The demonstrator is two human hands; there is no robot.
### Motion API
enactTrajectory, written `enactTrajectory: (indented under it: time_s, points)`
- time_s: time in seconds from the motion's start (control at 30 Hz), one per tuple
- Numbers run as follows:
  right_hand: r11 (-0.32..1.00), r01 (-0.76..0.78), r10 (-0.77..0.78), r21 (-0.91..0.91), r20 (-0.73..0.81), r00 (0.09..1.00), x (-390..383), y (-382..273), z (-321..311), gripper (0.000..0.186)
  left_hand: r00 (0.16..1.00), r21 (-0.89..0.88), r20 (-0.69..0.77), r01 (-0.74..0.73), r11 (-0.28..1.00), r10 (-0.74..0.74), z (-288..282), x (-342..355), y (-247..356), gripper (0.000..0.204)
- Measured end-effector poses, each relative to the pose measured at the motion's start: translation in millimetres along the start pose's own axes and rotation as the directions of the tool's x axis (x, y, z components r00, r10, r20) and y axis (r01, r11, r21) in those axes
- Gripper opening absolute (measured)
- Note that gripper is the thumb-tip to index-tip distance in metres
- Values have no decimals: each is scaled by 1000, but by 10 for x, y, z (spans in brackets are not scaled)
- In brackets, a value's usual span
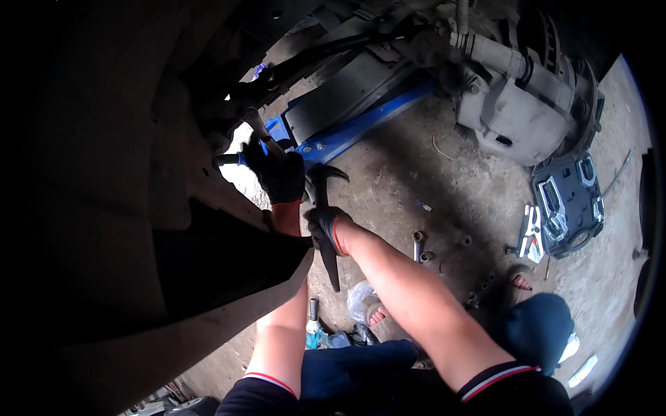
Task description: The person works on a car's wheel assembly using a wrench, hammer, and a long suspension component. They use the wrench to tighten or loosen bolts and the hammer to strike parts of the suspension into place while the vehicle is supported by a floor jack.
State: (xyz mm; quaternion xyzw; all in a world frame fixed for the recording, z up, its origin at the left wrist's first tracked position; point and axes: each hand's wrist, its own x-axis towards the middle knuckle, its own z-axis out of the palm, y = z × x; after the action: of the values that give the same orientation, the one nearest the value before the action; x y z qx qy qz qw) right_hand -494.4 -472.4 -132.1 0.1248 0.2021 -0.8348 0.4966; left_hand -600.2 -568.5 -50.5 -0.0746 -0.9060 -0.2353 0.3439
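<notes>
My right hand (327, 229), in a dark glove with a red cuff, is closed round the handle of a claw hammer (322, 191). The hammer stands nearly upright, head up with its curved claw to the right and the grip end below my hand. Left of it and farther up, my left hand (281, 177), also gloved, is closed about the lower end of a grey metal bar (260, 128). That bar slants up toward dark parts under the vehicle, where its upper end is hard to make out. A black handle with a blue ring (230, 159) sticks out left of this hand.
A blue floor jack (368, 121) lies beyond my hands. At the upper right hangs a brake caliper (513, 111) on its disc. An open tool case (569, 204), a wrench (417, 246) and sockets lie on the concrete. The dark bodywork edge (229, 305) is close by my left forearm.
</notes>
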Motion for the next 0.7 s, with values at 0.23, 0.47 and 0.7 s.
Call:
enactTrajectory:
  time_s: [0.23, 0.47, 0.7]
  points:
    - [746, 539, -395, 392, -390, 831, -422, -680, -516, 20, 988, -5, 122, -93, 996, 92, -241, -17, -249, 92]
    - [970, 242, -236, -5, -232, 944, 74, 258, 61, 17, 989, 314, 145, -25, 949, -22, -312, 72, -10, 64]
    - [896, 244, -187, 371, -182, 965, -194, -165, -174, 22, 965, 233, 255, -5, 973, -56, -844, -1, -223, 76]
